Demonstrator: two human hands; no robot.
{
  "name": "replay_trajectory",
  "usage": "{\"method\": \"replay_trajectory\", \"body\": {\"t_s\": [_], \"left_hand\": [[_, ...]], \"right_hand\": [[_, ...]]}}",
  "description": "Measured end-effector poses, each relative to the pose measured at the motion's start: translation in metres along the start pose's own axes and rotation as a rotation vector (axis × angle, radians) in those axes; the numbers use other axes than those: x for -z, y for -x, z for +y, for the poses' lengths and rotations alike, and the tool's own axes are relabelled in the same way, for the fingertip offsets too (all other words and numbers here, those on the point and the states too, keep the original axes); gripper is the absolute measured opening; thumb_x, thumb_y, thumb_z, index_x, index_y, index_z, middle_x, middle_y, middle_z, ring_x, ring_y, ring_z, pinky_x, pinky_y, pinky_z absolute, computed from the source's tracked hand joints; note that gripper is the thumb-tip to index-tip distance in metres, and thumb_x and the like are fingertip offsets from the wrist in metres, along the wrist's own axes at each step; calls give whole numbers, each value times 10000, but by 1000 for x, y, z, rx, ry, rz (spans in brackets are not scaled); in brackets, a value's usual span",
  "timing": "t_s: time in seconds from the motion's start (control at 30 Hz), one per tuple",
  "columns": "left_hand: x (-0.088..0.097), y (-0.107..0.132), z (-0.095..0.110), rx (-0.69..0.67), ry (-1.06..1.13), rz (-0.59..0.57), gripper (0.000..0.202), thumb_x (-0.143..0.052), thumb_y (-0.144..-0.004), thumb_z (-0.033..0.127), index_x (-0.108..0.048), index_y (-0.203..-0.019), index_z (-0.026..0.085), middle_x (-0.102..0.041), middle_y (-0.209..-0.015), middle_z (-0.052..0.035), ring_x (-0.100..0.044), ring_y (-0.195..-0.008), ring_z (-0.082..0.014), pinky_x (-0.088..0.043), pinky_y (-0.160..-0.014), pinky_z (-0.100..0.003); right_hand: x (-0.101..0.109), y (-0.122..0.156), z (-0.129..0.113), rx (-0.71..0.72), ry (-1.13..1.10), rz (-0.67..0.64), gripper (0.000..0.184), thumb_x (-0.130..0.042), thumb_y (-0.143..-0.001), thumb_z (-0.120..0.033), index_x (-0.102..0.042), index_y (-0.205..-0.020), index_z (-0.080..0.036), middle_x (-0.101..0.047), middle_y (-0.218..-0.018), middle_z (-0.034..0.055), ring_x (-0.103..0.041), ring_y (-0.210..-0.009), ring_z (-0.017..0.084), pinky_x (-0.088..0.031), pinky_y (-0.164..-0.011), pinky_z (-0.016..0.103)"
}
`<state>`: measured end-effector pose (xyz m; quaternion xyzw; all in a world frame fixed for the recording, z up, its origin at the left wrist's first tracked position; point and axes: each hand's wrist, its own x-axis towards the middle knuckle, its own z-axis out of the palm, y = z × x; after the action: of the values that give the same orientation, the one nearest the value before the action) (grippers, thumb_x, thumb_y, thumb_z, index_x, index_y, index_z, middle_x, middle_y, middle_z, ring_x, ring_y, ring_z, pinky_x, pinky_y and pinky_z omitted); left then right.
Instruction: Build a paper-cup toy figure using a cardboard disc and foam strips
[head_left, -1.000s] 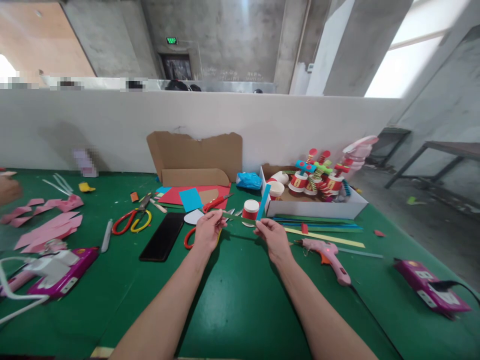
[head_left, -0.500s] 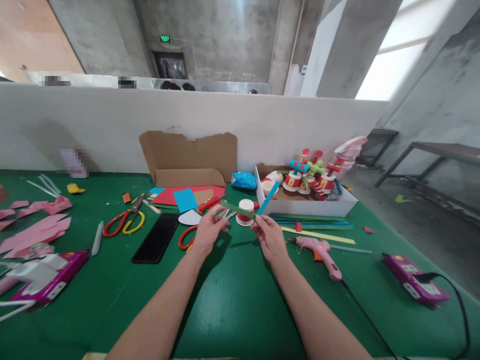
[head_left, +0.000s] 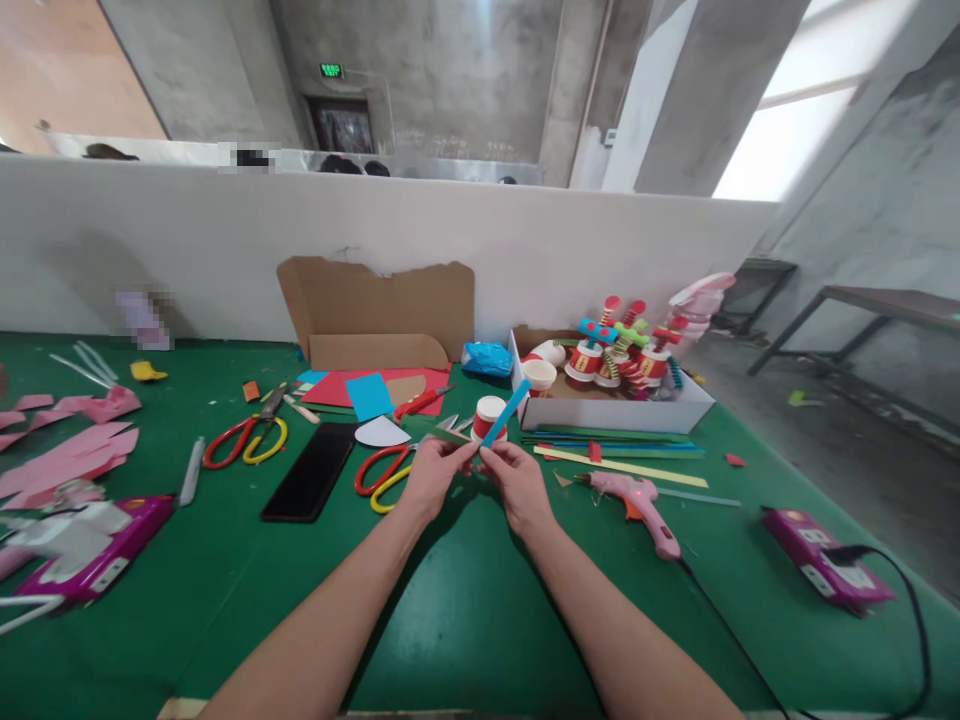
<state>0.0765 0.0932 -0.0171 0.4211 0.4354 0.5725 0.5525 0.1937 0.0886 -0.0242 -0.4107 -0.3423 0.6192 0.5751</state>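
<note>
My left hand (head_left: 437, 474) is closed in a pinch around a green paper strip (head_left: 452, 436), which points up and to the left. Close beside it, my right hand (head_left: 517, 484) pinches a blue paper strip (head_left: 507, 412) that slants up to the right. The fingertips of both hands nearly meet, and the strips come together there; whether they are joined I cannot tell. Just behind the strips stands a small red and white paper cup (head_left: 491, 407), upside down and partly covered. Red-and-yellow-handled scissors (head_left: 384, 470) lie left of my left hand.
A white box (head_left: 622, 415) holds several cup figures with springy paper parts. In front of it lie loose paper strips (head_left: 622, 466) and a pink glue gun (head_left: 637, 498). To the left are a black phone (head_left: 311, 472), more scissors (head_left: 244, 440) and a power strip (head_left: 124, 555).
My two hands have come together; the left moved right, bringing its end of the green strip to the blue one. The scissors' handles and another cup by the box are now less covered.
</note>
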Motion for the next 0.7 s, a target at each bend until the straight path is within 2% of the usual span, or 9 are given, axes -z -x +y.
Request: {"method": "replay_trajectory", "body": {"t_s": [0.17,0.43,0.57,0.7], "left_hand": [[1,-1,2,24,-21,23,305,-792,-535,371,-654,-619,112,-567,-502,3,-464,-458,-79,-376,-465,-208],[0,-1,-2,56,40,-33,294,-809,-518,335,-635,-607,116,-546,-494,15,-464,-452,-70,-377,-453,-200],[6,-6,2,144,149,63,331,-837,-461,317,-617,-600,112,-551,-506,13,-474,-436,-65,-387,-440,-203],[21,-14,13,115,233,187,348,-854,-429,281,-598,-599,118,-535,-498,27,-486,-440,-63,-399,-437,-196]], "right_hand": [[3,-2,2,2,56,-23,242,-800,-540,-327,-676,-665,-161,-656,-654,-8,-556,-577,96,-469,-630,248],[6,-5,1,57,188,-67,241,-770,-558,-354,-631,-616,-165,-601,-569,-22,-517,-536,99,-421,-571,245],[7,-6,1,54,222,-78,239,-769,-547,-347,-624,-614,-170,-586,-563,-28,-512,-534,101,-412,-568,248],[6,-5,-1,57,245,-89,215,-761,-549,-332,-616,-591,-179,-552,-529,-40,-506,-535,104,-404,-570,248]]}}
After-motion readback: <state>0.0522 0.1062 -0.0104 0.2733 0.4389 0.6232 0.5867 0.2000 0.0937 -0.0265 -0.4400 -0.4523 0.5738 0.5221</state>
